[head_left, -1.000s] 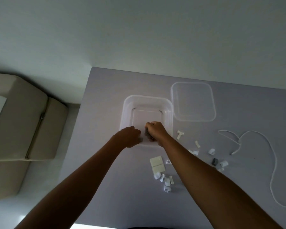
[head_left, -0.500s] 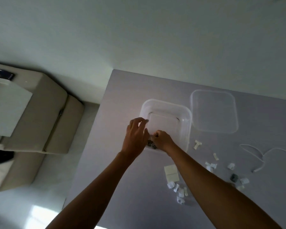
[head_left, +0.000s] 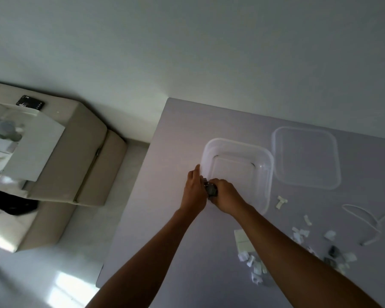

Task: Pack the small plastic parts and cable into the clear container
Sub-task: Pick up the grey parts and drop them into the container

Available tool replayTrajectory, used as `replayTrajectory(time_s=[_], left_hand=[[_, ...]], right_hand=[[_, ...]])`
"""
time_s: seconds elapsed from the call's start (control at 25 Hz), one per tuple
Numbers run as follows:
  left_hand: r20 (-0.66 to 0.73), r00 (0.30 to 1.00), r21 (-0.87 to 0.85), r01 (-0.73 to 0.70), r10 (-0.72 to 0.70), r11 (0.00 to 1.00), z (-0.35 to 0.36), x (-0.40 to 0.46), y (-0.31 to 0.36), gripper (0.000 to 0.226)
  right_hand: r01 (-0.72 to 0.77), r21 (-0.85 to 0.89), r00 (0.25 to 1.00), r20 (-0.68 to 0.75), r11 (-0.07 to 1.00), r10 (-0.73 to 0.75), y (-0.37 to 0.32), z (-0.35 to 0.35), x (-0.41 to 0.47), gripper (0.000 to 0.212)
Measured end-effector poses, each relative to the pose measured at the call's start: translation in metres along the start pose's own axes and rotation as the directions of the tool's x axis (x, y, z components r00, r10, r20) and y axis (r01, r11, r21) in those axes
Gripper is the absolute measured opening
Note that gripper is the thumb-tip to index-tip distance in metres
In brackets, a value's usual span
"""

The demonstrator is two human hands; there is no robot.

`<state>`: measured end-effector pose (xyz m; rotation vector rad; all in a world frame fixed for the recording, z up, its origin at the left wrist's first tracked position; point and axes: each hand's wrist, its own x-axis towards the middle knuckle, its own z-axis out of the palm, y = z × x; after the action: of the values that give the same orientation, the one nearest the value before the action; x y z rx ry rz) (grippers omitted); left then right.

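Two hands met at the near left corner of the clear container (head_left: 237, 172) on the grey worktop (head_left: 165, 218). The right hand (head_left: 226, 196) was curled around a small dark part (head_left: 211, 189), held at the container's rim; the left hand (head_left: 195, 192) lay against it with fingers extended, touching the same part. The container's lid (head_left: 306, 157) rested just beside it toward the far right. White plastic clips (head_left: 253, 266) were scattered near the front edge, a flat white pad (head_left: 242, 240) beside them, and a white cable (head_left: 365, 221) curled at the right edge.
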<state>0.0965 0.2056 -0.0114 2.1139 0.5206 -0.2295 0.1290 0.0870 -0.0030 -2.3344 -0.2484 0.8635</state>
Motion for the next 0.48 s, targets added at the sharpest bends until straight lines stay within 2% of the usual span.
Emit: replayTrajectory(time_s=[0.12, 0.24, 0.48], left_hand=[[-0.014, 1.0, 0.004, 0.0, 0.0, 1.0, 0.002, -0.003, 0.001, 0.047], [-0.024, 1.0, -0.026, 0.014, -0.014, 1.0, 0.002, -0.005, 0.003, 0.045], [0.002, 1.0, 0.05, 0.024, -0.024, 0.998, -0.002, -0.01, 0.009, 0.05]], right_hand=[[-0.005, 0.031, 0.999, -0.05, 0.999, 0.006, -0.003, -0.004, -0.003, 0.054], [-0.007, 0.032, 0.997, -0.074, 0.999, 0.009, -0.001, -0.008, -0.006, 0.052], [0.013, 0.032, 0.996, -0.085, 0.999, -0.01, 0.002, -0.012, -0.02, 0.062]])
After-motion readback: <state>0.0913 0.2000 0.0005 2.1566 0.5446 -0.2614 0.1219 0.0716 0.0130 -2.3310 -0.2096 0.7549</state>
